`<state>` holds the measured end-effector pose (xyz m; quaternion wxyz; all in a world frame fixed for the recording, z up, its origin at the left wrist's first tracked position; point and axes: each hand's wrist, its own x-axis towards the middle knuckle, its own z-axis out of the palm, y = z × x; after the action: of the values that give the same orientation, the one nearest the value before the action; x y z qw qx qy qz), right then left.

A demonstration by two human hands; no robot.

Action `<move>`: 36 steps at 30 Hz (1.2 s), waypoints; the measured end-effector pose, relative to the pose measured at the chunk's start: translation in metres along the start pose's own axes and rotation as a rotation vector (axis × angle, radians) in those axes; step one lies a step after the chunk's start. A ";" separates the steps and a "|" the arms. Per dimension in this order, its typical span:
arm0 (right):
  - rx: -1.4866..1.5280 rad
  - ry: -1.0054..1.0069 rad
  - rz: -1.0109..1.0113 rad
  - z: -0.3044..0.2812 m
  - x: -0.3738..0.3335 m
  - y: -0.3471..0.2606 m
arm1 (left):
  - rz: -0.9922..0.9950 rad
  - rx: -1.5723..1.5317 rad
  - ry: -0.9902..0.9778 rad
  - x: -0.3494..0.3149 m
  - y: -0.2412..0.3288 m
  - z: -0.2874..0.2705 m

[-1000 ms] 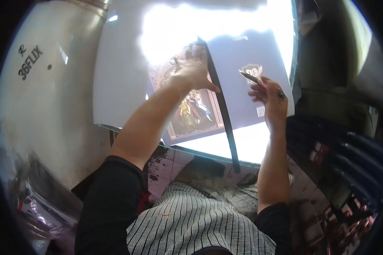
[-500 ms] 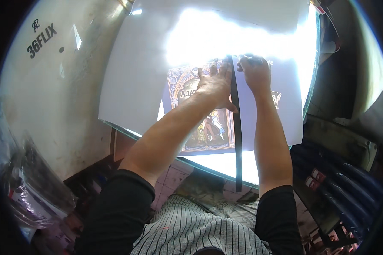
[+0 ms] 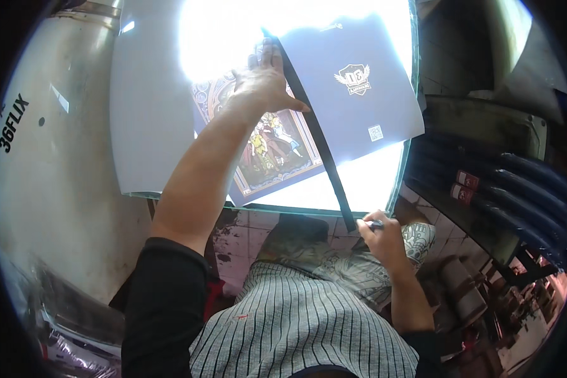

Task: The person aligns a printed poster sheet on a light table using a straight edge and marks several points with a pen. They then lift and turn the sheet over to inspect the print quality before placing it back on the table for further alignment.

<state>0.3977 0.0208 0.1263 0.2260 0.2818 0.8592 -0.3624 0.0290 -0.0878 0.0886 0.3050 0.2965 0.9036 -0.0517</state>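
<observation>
My left hand (image 3: 262, 87) lies flat with its fingers spread. It presses on a long black straightedge (image 3: 324, 154) and the dark blue printed sheet (image 3: 390, 104) beneath. On the sheet's left part is a framed picture of costumed figures; a winged shield emblem and a square code are on the right. The straightedge runs slantwise, its near end jutting past the table's front edge. Close by that end, my right hand (image 3: 384, 240) is closed around a slim dark pen-like tool (image 3: 375, 224), mostly hidden by the fingers. Its exact kind is unclear.
Everything lies on a brightly lit glass-topped table (image 3: 373, 183). A large white sheet (image 3: 146, 126) covers its left side and curls over the edge. Plastic-wrapped dark blue rolls (image 3: 516, 183) stand to the right. At the lower left is clear plastic wrapping (image 3: 69, 315).
My right hand has come from the straightedge's far end down to its near end with the tool. The sheet and straightedge appear tilted in view; my left hand stays on them.
</observation>
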 end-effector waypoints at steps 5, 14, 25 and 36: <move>-0.039 0.559 -0.141 0.045 -0.021 0.011 | 0.141 -0.119 0.209 0.007 -0.016 0.022; -0.242 0.578 -0.061 0.106 -0.010 -0.001 | 0.266 -0.041 0.588 0.016 -0.068 0.071; -0.173 0.541 -0.267 0.105 -0.019 -0.004 | 0.327 -0.156 0.635 0.013 -0.058 0.070; -0.108 0.514 -0.250 0.105 -0.014 -0.006 | 0.348 -0.115 0.719 0.020 -0.066 0.075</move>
<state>0.4236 -0.0661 0.0707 -0.0309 0.2438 0.9344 -0.2581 0.0178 -0.1519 0.0107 -0.0104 0.4267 0.8903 0.1586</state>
